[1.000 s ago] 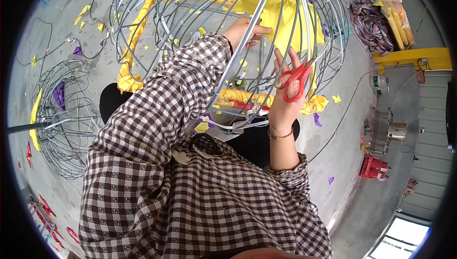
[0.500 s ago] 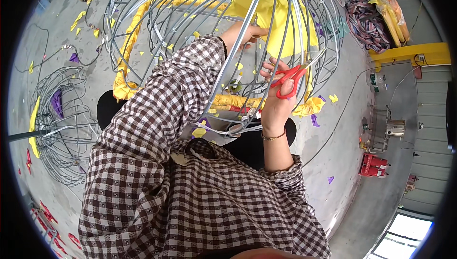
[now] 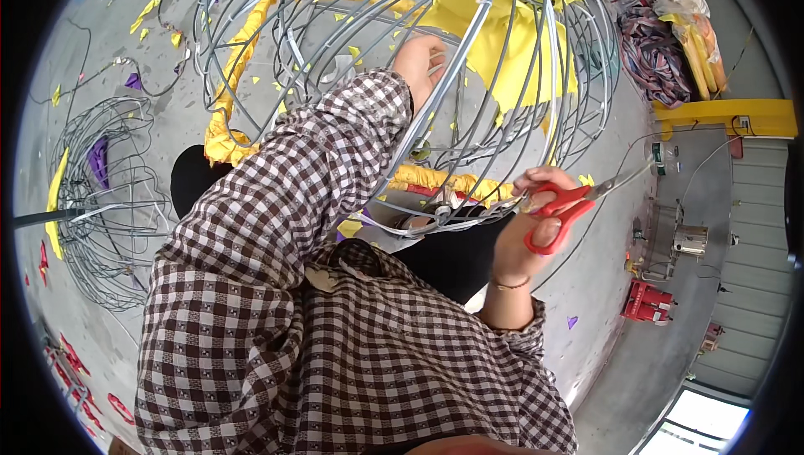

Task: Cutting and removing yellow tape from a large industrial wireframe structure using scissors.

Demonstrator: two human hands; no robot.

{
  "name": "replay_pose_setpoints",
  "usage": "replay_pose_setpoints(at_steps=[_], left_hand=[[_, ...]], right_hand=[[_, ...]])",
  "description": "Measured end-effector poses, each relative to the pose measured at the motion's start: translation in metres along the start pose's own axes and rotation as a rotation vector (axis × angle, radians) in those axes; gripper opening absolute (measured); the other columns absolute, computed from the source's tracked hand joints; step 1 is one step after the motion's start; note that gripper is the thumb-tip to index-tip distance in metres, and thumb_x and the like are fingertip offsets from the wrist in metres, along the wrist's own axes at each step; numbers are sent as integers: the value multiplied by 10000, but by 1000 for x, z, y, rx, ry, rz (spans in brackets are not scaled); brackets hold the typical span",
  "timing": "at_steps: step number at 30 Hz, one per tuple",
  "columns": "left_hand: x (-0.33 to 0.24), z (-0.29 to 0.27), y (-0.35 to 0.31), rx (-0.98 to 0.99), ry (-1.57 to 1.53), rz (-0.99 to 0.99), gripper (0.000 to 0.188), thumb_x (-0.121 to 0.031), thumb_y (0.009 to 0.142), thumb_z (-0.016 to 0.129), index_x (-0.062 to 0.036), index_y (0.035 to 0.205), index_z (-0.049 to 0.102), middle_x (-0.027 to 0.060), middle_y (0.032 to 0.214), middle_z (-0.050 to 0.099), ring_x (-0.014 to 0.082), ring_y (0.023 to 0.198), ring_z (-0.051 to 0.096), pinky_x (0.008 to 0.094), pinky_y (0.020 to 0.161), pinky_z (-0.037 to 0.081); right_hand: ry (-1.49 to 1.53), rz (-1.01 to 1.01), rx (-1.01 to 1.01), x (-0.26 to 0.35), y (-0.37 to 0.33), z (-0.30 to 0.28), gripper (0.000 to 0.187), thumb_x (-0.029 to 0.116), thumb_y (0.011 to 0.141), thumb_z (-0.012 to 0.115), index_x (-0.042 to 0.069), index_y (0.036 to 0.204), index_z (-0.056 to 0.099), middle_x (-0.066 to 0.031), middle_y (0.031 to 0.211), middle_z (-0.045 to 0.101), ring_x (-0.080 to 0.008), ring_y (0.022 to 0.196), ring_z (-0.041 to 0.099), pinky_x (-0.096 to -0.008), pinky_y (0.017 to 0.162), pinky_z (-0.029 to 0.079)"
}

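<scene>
In front of me stands a large rounded cage of grey wire, with yellow cloth over its top and hanging down inside. My left hand reaches in among the wires, left of the cloth and apart from it. Its fingers are loosely curled with gaps between them, and nothing shows in them. At the cage's lower right, outside the wires, my right hand grips red-handled scissors, thumb and fingers in the loops. The blades point up and to the right, away from the cloth.
Yellow-wrapped bars form the cage's base. A second wire frame stands at the left. Yellow and purple scraps lie on the grey floor. Bundled fabric sits at the back right; a red machine is at the right.
My left hand has come away from the yellow cloth. My right hand has drawn the scissors out to the right, clear of the wires. The view has shifted slightly.
</scene>
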State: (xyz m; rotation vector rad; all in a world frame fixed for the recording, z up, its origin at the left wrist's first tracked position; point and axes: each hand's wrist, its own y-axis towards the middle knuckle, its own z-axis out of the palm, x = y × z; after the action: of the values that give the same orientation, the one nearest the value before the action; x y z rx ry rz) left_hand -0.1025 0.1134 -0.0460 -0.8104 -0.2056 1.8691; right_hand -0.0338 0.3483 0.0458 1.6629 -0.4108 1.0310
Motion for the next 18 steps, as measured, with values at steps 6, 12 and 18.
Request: replay_pose_setpoints(at_steps=[6, 12, 18], left_hand=[[3, -10, 35, 304, -195, -131, 230, -204, 837, 663, -132, 1041, 585, 9, 1063, 525, 194, 907, 504, 383, 866, 442], [5, -5, 25, 193, -269, -135, 227, -137, 840, 674, -103, 1044, 581, 34, 1027, 582, 196, 908, 566, 374, 844, 483], [2, -1, 9, 326, -268, -46, 211, -39, 846, 681, -42, 1037, 590, 75, 997, 639, 199, 928, 604, 347, 850, 524]], right_hand=[[-810, 75, 595, 94, 94, -27, 398, 316, 767, 754, -14, 762, 532, -124, 924, 569, -192, 768, 572, -330, 654, 447], [-1455, -55, 939, 116, 127, 30, 309, 245, 724, 730, -12, 743, 560, -99, 877, 537, -239, 759, 557, -335, 619, 431], [-1684, -477, 908, 76, 126, 92, 293, 279, 712, 728, 15, 722, 600, -96, 940, 544, -263, 911, 540, -395, 713, 433]])
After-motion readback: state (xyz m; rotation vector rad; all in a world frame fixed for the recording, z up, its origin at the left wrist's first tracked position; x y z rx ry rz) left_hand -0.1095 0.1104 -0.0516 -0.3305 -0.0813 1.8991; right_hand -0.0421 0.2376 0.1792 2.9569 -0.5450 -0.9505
